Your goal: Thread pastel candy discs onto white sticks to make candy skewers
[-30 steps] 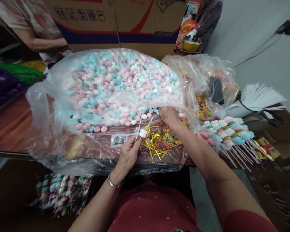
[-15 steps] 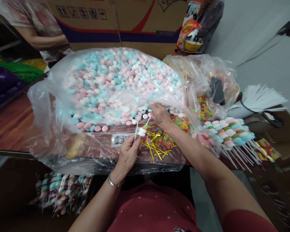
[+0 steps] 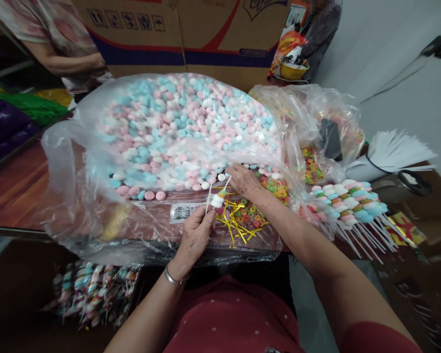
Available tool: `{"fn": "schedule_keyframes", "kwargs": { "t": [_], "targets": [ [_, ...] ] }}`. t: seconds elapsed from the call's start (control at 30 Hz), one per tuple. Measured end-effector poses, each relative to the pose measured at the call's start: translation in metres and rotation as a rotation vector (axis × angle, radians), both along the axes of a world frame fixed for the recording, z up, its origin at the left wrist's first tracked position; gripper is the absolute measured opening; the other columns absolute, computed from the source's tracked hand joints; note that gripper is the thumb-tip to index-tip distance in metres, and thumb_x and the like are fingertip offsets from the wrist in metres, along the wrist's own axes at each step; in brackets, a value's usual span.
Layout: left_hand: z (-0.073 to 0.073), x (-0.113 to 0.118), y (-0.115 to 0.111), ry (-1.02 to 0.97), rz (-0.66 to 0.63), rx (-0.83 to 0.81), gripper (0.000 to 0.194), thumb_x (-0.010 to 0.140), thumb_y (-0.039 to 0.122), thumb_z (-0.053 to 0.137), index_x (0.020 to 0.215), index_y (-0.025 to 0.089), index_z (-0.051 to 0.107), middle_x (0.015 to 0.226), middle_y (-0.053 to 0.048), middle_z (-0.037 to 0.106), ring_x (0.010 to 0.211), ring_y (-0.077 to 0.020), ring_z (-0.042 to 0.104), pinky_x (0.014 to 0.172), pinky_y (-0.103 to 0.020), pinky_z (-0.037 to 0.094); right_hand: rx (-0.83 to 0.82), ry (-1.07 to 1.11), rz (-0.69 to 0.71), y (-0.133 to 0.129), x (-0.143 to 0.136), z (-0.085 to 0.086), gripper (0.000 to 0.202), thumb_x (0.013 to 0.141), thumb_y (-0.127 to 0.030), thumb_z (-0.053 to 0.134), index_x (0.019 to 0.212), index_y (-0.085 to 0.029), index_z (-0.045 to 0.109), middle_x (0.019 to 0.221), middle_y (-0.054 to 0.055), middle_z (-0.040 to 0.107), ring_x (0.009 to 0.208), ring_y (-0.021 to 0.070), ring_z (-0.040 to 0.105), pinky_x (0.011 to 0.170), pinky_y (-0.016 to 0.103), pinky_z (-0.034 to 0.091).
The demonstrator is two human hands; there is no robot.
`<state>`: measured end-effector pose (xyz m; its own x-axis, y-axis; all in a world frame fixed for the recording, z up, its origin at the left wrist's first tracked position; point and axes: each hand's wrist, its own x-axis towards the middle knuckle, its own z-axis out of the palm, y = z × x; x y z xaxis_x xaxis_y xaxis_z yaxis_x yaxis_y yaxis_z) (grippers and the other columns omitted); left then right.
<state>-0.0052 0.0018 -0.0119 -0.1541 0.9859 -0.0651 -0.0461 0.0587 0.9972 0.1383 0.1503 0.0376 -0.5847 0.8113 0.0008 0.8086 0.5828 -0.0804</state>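
My left hand (image 3: 197, 230) is closed around two thin white sticks. One stick (image 3: 208, 196) is bare at its upper end. The other carries white marshmallows (image 3: 216, 201) with a yellow-green candy ring (image 3: 222, 193) above them. My right hand (image 3: 244, 182) is bent in a pinch at the tip of the loaded stick. A pale bluish marshmallow (image 3: 228, 174) shows at its fingertips, mostly hidden. Behind both hands lies a big clear bag of pink, blue and white marshmallows (image 3: 183, 122). Gold twist ties (image 3: 238, 228) and colourful candy rings (image 3: 255, 215) lie below my right hand.
Finished marshmallow skewers (image 3: 349, 201) are piled at the right, beside a bundle of white sticks (image 3: 397, 152). A large cardboard box (image 3: 191, 39) stands behind the bag. More skewers (image 3: 95, 289) fill a box below the table's left. A person's arm (image 3: 73, 63) shows behind left.
My right hand has moved slightly down from the edge of the marshmallow pile to the stick's tip. My left hand still holds the sticks in nearly the same place.
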Motion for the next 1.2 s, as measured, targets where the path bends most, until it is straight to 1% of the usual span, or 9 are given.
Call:
{"fn": "schedule_keyframes", "kwargs": {
  "t": [0.1, 0.33, 0.4, 0.5, 0.63, 0.73, 0.8, 0.93, 1.2],
  "targets": [
    [-0.001, 0.0, 0.0, 0.003, 0.012, -0.001, 0.027, 0.09, 0.041, 0.057, 0.077, 0.017, 0.061, 0.059, 0.005, 0.046, 0.05, -0.0083, 0.035, 0.049, -0.022, 0.028, -0.021, -0.018, 0.054, 0.001, 0.001, -0.005, 0.027, 0.096, -0.012, 0.042, 0.109, -0.012, 0.065, 0.111, 0.013, 0.065, 0.111, 0.022, 0.054, 0.098, 0.03, 0.041],
    [-0.003, 0.001, 0.0, -0.01, 0.009, 0.027, 0.026, 0.09, 0.038, 0.058, 0.077, 0.017, 0.062, 0.058, 0.005, 0.046, 0.051, -0.0081, 0.036, 0.049, -0.021, 0.028, 0.017, 0.022, -0.034, 0.0, -0.005, -0.007, 0.028, 0.092, -0.01, 0.045, 0.109, -0.013, 0.066, 0.114, 0.015, 0.065, 0.108, 0.0238, 0.058, 0.092, 0.032, 0.045],
    [-0.002, 0.001, 0.0, -0.002, 0.007, 0.026, 0.025, 0.09, 0.038, 0.057, 0.077, 0.017, 0.062, 0.059, 0.005, 0.046, 0.052, -0.0083, 0.036, 0.05, -0.021, 0.029, -0.008, 0.108, -0.053, 0.003, -0.005, -0.007, 0.026, 0.089, -0.008, 0.048, 0.106, -0.013, 0.068, 0.111, 0.014, 0.067, 0.105, 0.0229, 0.06, 0.092, 0.032, 0.045],
    [-0.001, 0.001, 0.001, 0.014, 0.015, 0.012, 0.025, 0.09, 0.038, 0.057, 0.077, 0.017, 0.061, 0.059, 0.004, 0.047, 0.053, -0.0086, 0.037, 0.05, -0.021, 0.029, -0.166, 0.51, -0.199, 0.006, 0.001, -0.01, 0.023, 0.079, -0.01, 0.056, 0.097, -0.014, 0.069, 0.093, 0.007, 0.071, 0.09, 0.02, 0.064, 0.081, 0.03, 0.049],
    [0.004, 0.002, 0.001, 0.081, 0.021, -0.002, 0.024, 0.09, 0.037, 0.057, 0.076, 0.018, 0.062, 0.059, 0.004, 0.047, 0.054, -0.0095, 0.038, 0.051, -0.021, 0.031, -0.628, 1.18, -0.463, 0.004, 0.016, -0.006, 0.021, 0.066, -0.02, 0.066, 0.087, -0.015, 0.067, 0.064, -0.002, 0.065, 0.056, 0.0127, 0.058, 0.053, 0.024, 0.046],
    [0.009, 0.003, 0.002, 0.155, 0.001, -0.005, 0.025, 0.09, 0.037, 0.056, 0.074, 0.018, 0.062, 0.058, 0.004, 0.045, 0.055, -0.0104, 0.039, 0.054, -0.022, 0.031, -0.812, 1.447, -0.497, -0.001, 0.025, 0.003, 0.027, 0.053, -0.022, 0.077, 0.078, -0.016, 0.066, 0.062, -0.002, 0.065, 0.053, 0.01, 0.057, 0.05, 0.022, 0.047],
    [0.012, 0.003, 0.002, 0.181, -0.016, -0.006, 0.025, 0.09, 0.037, 0.055, 0.075, 0.018, 0.063, 0.058, 0.005, 0.045, 0.056, -0.0108, 0.039, 0.055, -0.023, 0.031, -0.818, 1.495, -0.481, -0.005, 0.029, 0.01, 0.028, 0.05, -0.021, 0.079, 0.074, -0.016, 0.067, 0.062, -0.002, 0.065, 0.053, 0.0085, 0.057, 0.051, 0.021, 0.047],
    [0.014, 0.003, 0.002, 0.218, -0.023, -0.016, 0.025, 0.089, 0.037, 0.054, 0.075, 0.018, 0.064, 0.059, 0.004, 0.046, 0.057, -0.0115, 0.041, 0.056, -0.023, 0.032, -0.821, 1.476, -0.433, -0.011, 0.03, 0.018, 0.025, 0.052, -0.023, 0.077, 0.074, -0.016, 0.067, 0.062, -0.004, 0.065, 0.052, 0.0071, 0.055, 0.048, 0.02, 0.046],
    [0.011, 0.003, 0.003, 0.258, -0.023, -0.002, 0.026, 0.089, 0.035, 0.054, 0.07, 0.019, 0.059, 0.059, 0.004, 0.048, 0.057, -0.0116, 0.043, 0.056, -0.023, 0.032, -0.802, 1.468, -0.419, -0.017, 0.027, 0.018, 0.027, 0.053, -0.023, 0.078, 0.077, -0.017, 0.067, 0.06, -0.005, 0.065, 0.051, 0.0077, 0.057, 0.051, 0.022, 0.047]
  ]
}}
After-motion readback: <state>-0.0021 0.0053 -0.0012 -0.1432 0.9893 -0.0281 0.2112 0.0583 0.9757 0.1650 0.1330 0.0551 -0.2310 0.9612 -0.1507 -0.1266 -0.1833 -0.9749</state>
